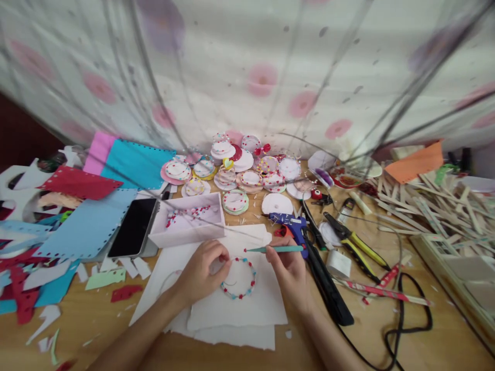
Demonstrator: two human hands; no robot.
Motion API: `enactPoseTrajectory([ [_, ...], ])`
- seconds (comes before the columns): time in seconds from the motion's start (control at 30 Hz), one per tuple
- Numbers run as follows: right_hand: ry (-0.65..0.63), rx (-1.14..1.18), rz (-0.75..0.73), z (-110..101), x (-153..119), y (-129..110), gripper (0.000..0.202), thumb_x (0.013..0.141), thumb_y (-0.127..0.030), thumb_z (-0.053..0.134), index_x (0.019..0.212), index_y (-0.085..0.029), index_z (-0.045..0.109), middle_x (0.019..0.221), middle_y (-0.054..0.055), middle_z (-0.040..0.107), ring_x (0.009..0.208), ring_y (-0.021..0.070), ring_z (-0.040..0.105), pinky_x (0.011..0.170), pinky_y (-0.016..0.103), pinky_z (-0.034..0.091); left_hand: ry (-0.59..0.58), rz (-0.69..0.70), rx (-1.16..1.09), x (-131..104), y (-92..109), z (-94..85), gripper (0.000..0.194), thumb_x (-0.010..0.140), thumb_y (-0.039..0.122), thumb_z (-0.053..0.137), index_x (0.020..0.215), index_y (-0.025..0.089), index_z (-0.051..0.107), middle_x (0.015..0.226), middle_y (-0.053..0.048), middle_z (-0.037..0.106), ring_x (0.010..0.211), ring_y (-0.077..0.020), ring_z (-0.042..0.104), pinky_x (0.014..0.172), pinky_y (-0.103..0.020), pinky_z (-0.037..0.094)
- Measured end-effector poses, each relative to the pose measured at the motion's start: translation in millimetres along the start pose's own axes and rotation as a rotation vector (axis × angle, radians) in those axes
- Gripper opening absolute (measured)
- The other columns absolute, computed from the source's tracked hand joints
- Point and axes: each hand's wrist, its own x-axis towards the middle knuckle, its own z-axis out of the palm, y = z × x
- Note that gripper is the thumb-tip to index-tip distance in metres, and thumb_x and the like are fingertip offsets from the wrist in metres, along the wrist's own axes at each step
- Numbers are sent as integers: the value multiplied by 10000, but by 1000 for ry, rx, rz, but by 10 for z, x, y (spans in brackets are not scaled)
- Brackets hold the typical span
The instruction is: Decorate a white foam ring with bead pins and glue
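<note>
My right hand (pixel 286 268) is closed round a teal pointed stick (pixel 278 249), its tip turned left with a small red bit at the end. My left hand (pixel 204 270) pinches the upper left side of a ring (pixel 253 275) dotted with red and blue pieces. That ring lies over white paper (pixel 235 317), and a thin curved strand shows inside it. Just behind my left hand stands a pale open box (pixel 185 233) with small red, white and blue bits inside.
Behind the box are stacked round paper discs with dotted rings (pixel 235 201). A blue glue gun (pixel 290 221), a black utility knife (pixel 328 283), yellow-handled pliers (pixel 359 247) and wooden sticks (pixel 417 198) lie right. A phone (pixel 133 226) and coloured paper scraps (pixel 83 224) lie left.
</note>
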Motion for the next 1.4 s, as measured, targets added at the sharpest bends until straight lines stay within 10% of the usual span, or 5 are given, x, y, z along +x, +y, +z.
enactPoseTrajectory([
  [1.4,-207,-55,5,21,-35,2,47,879,-212,573,835,-220,557,765,2,524,700,136,518,639,245,445,3,111,-159,32,-84,54,122,825,95,527,738,180,514,671,22,522,667,-126,475,695,-278,364],
])
